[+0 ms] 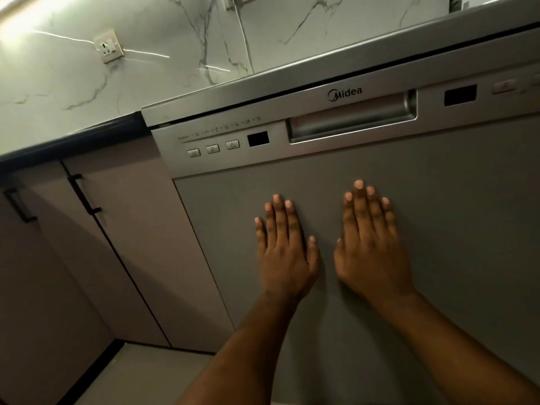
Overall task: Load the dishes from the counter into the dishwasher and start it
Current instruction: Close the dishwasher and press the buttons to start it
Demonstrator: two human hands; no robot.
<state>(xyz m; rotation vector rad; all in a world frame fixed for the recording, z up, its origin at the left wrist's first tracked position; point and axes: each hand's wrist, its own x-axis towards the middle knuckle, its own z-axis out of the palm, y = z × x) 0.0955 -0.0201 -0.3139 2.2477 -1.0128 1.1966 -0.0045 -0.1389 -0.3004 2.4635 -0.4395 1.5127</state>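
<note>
Dishwasher (394, 176) fills the middle of the view. Its door is shut, so what is inside is hidden. Left hand (285, 252) and right hand (369, 247) lie flat on the grey door, side by side and a little apart, below the handle (350, 119). All the fingers are straight and spread, holding nothing. Three buttons (213, 149) sit at the door's top left. Cabinets (125, 229) stand just to the left.

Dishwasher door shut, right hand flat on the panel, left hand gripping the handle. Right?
No. The left hand is not on the handle; it lies flat on the door panel too, below it, beside the right hand. Head view shows this.
</note>
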